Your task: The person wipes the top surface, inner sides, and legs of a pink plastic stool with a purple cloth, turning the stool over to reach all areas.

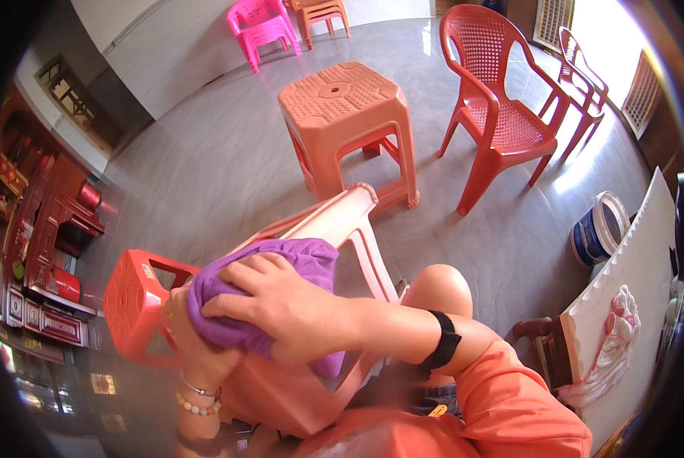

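Note:
A purple cloth is bunched over the side of a tilted orange-pink plastic stool in front of me. My right hand grips the cloth from above, its fingers spread across the folds and pressing it to the stool. At the cloth's left edge, my left hand holds the stool near its seat end; the cloth partly hides its fingers. The stool's legs point up and away, towards the upper right. Bracelets circle my left wrist, and a black band is around my right forearm.
A red plastic stool lies tipped at left. Beyond stand an orange stool, a red armchair and stacked pink chairs. To the right are a bucket and a table bearing white gloves.

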A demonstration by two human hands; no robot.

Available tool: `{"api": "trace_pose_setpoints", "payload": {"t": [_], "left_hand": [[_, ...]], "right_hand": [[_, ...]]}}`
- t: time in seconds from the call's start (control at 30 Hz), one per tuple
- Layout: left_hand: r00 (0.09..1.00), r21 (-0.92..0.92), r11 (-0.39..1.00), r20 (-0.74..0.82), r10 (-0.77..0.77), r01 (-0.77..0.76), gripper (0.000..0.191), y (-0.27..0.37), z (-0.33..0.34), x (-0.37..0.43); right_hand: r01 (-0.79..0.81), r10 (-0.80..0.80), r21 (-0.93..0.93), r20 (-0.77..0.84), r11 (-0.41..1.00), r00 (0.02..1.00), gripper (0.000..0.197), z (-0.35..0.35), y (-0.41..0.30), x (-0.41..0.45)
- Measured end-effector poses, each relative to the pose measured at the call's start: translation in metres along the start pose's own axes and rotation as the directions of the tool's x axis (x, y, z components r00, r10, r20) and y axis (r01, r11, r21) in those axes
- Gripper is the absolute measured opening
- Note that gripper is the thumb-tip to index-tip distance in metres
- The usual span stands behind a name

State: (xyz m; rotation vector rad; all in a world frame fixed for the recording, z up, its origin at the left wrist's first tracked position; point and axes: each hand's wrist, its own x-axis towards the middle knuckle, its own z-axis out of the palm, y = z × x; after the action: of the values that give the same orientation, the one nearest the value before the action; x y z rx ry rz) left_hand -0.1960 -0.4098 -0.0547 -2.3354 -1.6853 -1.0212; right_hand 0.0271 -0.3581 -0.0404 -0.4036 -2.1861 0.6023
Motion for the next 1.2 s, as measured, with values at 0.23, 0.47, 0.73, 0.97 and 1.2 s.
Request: {"api": "trace_pose_setpoints", "payload": {"t": [0.23, 0.47, 0.73, 0.97, 1.2], "left_hand": [[0.978, -0.266, 0.96, 0.205, -0.033, 0.088, 0.094, -0.022, -0.003, 0.0], [0.981, -0.168, 0.986, 0.187, 0.048, -0.016, 0.095, -0.047, -0.024, -0.022], [0.982, -0.234, 0.972, 0.188, 0.017, 0.028, 0.094, -0.057, -0.029, -0.033], [0.98, -0.182, 0.983, 0.189, 0.064, -0.03, 0.095, -0.057, -0.031, -0.025], [0.978, -0.208, 0.978, 0.194, 0.075, -0.034, 0.094, -0.055, -0.032, -0.036]], "right_hand": [[0.009, -0.007, -0.088, 0.017, 0.996, 1.0, 0.074, 0.015, 0.003, 0.003], [-0.316, 0.354, -0.202, 0.188, 0.927, 0.916, 0.063, 0.017, 0.05, 0.001], [-0.604, 0.735, -0.464, 0.172, 0.648, 0.656, 0.061, -0.013, 0.173, -0.046], [-0.727, 0.862, -0.474, 0.174, 0.497, 0.477, 0.054, -0.043, 0.236, -0.061], [-0.647, 0.731, -0.413, 0.071, 0.641, 0.679, 0.05, -0.03, 0.205, -0.078]]}}
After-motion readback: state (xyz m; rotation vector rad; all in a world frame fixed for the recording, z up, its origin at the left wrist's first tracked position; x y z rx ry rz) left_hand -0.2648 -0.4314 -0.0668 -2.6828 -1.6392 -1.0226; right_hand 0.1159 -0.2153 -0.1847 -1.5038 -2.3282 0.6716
